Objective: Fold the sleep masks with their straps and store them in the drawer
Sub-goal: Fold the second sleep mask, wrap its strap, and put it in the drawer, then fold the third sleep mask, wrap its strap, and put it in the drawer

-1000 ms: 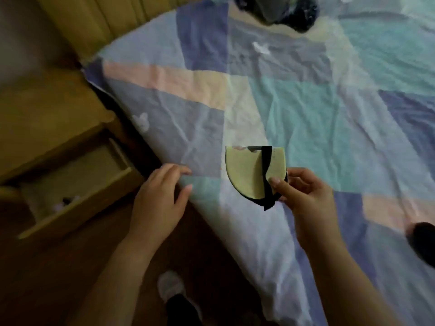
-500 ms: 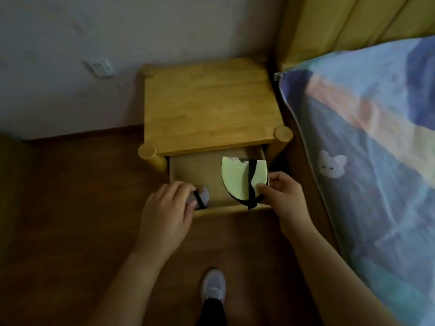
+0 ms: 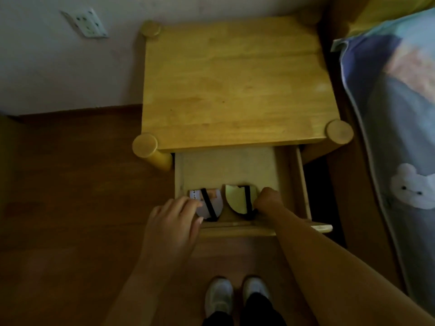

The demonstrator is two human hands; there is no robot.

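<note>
The wooden nightstand's drawer (image 3: pixel 302 184) is pulled out. Two folded sleep masks lie side by side at its front, each wrapped by a black strap. The yellow-green mask (image 3: pixel 236 200) is on the right, and my right hand (image 3: pixel 267 200) reaches into the drawer with its fingers closed on that mask's right edge. The pale lilac mask (image 3: pixel 211 205) with a printed label is on the left. My left hand (image 3: pixel 174 224) hovers over the drawer's front edge, fingers apart, fingertips touching the lilac mask's left side.
The nightstand top (image 3: pixel 233 85) is bare wood with round corner posts. A bed with a patchwork sheet and a bear print (image 3: pixel 409 187) stands close on the right. White wall with a socket (image 3: pixel 86 23) behind; wooden floor (image 3: pixel 70 208) on the left. My feet (image 3: pixel 235 297) stand below.
I turned from the bed to the nightstand. My right hand carried the yellow-green mask over and lowered it into the drawer beside the lilac one. My left hand moved to the drawer front.
</note>
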